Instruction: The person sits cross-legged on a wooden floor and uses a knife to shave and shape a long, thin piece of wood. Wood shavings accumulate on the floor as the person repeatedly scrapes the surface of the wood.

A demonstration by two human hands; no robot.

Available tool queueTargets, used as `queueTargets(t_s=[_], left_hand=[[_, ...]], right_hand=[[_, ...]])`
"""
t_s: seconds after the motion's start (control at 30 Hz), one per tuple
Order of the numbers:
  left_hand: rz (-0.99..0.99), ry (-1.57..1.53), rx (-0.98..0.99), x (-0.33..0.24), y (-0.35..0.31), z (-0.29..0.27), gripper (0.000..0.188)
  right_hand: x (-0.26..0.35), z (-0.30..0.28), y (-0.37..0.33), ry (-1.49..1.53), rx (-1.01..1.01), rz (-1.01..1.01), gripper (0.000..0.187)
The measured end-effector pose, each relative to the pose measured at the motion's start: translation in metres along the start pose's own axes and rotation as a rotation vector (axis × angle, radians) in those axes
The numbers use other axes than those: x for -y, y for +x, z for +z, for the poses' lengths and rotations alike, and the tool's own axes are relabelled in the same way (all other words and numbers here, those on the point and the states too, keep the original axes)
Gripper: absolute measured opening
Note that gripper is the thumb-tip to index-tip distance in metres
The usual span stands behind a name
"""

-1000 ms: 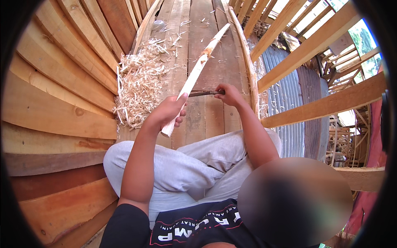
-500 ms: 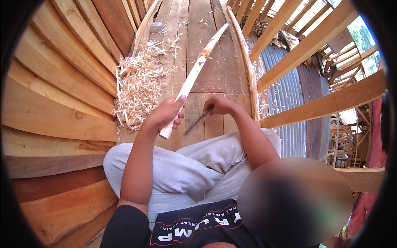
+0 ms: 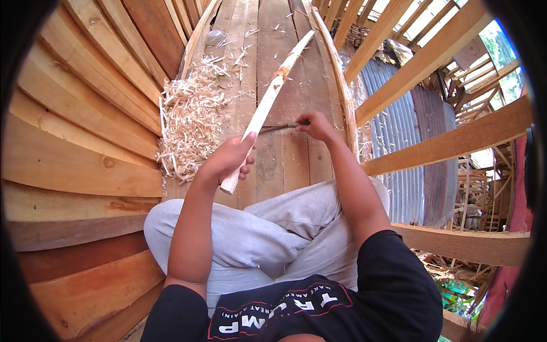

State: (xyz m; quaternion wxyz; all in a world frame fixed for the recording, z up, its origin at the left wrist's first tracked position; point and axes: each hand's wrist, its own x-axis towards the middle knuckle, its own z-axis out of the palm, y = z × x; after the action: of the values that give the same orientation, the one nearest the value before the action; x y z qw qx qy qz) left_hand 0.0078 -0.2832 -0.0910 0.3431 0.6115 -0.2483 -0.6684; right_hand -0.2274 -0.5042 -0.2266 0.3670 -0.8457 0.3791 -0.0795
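A long pale strip of whittled wood [image 3: 268, 104] slants from near my lap up toward the far right, its far end narrowing to a point. Partway up it, a rough brownish patch of bark or a knot shows. My left hand [image 3: 231, 158] is wrapped round its near end, just in front of my crossed legs. To the right, my right hand [image 3: 314, 126] grips the handle of a dark, thin knife [image 3: 279, 126]. The blade points left, and its tip comes close to the wood just above my left hand; whether they touch I cannot tell.
Curled wood shavings [image 3: 194, 117] are heaped on the plank floor [image 3: 285, 157] at the left. A clear cup or jar [image 3: 215, 37] lies farther off. Stacked boards [image 3: 80, 142] wall the left side; slatted rails [image 3: 450, 139] and corrugated metal sheets [image 3: 399, 142] are on the right.
My right hand has moved forward and slightly right with the knife, whose blade has swung up from pointing down-left to nearly level. The left hand and wood have hardly moved.
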Motion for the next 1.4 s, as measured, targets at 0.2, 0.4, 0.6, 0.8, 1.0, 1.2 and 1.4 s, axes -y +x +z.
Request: queueTargets(t_s=[0.2,0.4,0.6,0.8,1.0,1.2,1.4], left_hand=[[-0.001,0.001,-0.022,0.0,-0.004,-0.003,0.043],[0.002,-0.018,0.003,0.0,-0.001,-0.003,0.042],[-0.001,-0.019,-0.001,-0.004,-0.003,-0.001,0.041],[-0.013,-0.017,-0.024,-0.002,-0.005,-0.003,0.04],[-0.008,-0.025,0.011,-0.001,-0.002,-0.003,0.042],[-0.009,-0.01,-0.013,-0.002,-0.004,-0.003,0.042],[-0.014,-0.021,-0.02,-0.003,-0.007,-0.001,0.041]], right_hand=[[0.02,-0.011,-0.005,-0.102,0.435,0.03,0.029],[0.015,-0.014,0.005,0.055,0.037,0.046,0.031],[0.029,0.019,-0.005,-0.052,0.293,-0.09,0.03],[0.043,0.007,0.005,0.027,0.13,-0.102,0.028],[0.038,0.017,0.012,-0.129,-0.264,-0.033,0.029],[0.011,-0.017,0.004,-0.136,0.355,0.01,0.027],[0.009,-0.03,0.008,0.023,0.118,0.053,0.031]])
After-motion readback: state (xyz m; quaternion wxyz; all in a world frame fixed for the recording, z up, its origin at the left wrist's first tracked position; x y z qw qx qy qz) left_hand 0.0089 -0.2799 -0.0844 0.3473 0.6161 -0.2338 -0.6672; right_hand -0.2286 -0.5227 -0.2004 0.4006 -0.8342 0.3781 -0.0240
